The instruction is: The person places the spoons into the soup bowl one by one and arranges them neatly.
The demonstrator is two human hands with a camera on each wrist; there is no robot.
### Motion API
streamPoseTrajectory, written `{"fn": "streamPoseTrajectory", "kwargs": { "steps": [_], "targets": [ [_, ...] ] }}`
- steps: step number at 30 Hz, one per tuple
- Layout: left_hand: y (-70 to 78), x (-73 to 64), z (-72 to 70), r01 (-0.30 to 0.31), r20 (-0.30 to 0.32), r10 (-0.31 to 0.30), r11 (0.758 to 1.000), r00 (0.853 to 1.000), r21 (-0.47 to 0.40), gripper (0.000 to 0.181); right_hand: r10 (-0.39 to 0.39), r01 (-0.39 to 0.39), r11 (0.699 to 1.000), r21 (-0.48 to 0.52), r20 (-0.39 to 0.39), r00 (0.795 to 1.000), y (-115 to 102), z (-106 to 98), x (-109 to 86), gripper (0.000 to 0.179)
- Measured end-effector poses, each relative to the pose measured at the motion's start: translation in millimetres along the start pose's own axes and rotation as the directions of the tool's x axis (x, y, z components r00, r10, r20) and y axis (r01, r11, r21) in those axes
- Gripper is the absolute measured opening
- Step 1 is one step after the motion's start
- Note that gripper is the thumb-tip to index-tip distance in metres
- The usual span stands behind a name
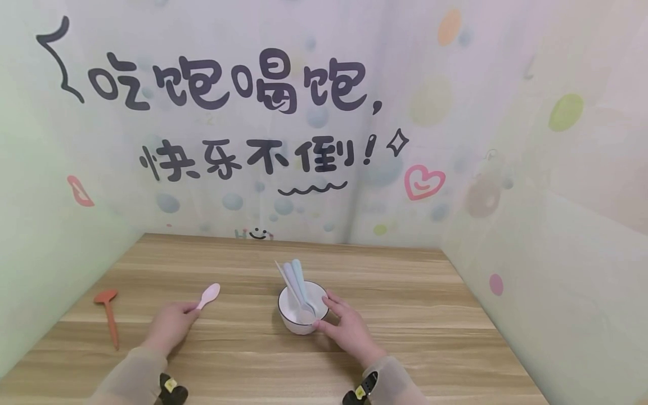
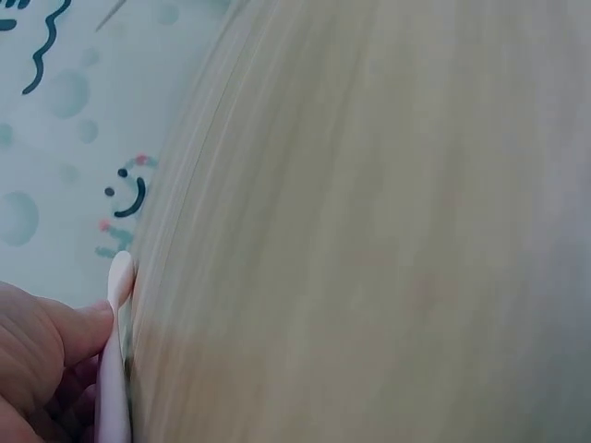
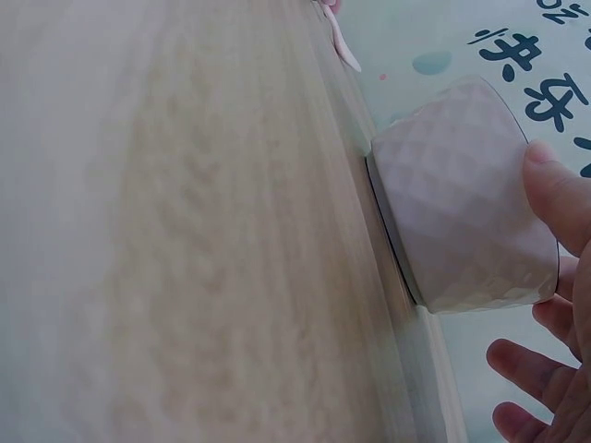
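My left hand [image 1: 172, 325] pinches the handle of a pale pink spoon [image 1: 210, 293], its bowl end pointing away to the right. In the left wrist view, the thumb presses along the spoon [image 2: 120, 277], close beside the wooden surface. My right hand [image 1: 351, 329] holds the right side of a white bowl [image 1: 297, 326] with a dark rim, thumb near the front and fingers round the side. Leaning in the bowl are a light blue spoon [image 1: 300, 280], a lilac one [image 1: 289, 275] and a thin whitish utensil [image 1: 281, 273]. Faceted sides of the bowl [image 3: 457, 208] show in the right wrist view.
On the left of the wooden table [image 1: 405, 315] lies an orange long-handled utensil [image 1: 108, 315] with a wide head. A printed cloth wall [image 1: 395, 214] with large dark writing rises behind the table, and pale walls stand at both sides.
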State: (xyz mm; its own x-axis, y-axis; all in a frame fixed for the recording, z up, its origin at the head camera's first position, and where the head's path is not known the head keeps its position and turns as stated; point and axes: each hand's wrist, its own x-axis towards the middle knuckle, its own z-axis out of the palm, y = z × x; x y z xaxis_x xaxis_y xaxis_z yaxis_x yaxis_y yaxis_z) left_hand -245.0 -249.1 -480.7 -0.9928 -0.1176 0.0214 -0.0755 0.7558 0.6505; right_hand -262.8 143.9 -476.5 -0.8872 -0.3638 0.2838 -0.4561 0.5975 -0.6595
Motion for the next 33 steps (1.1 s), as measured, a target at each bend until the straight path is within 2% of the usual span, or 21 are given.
{"fn": "streamPoseTrajectory", "kwargs": {
  "steps": [15, 28, 33],
  "targets": [
    [31.5, -0.9, 27.5, -0.108, 0.010, 0.109, 0.994, 0.994, -0.006, 0.028, 0.035, -0.035, 0.999, 0.032, 0.007, 0.999, -0.4, 0.6, 0.6, 0.066],
    [51.7, -1.9, 47.8, -0.154, 0.023, 0.154, 0.988, 0.988, -0.012, 0.021, 0.029, -0.029, 0.999, 0.029, 0.005, 1.000, 0.8, 0.8, 0.5, 0.066],
    [57.0, -2.4, 52.2, -0.146, 0.029, 0.147, 0.989, 0.989, -0.020, 0.021, 0.033, -0.033, 0.999, 0.035, 0.008, 0.999, 0.5, 0.6, 0.6, 0.066]
  ]
}}
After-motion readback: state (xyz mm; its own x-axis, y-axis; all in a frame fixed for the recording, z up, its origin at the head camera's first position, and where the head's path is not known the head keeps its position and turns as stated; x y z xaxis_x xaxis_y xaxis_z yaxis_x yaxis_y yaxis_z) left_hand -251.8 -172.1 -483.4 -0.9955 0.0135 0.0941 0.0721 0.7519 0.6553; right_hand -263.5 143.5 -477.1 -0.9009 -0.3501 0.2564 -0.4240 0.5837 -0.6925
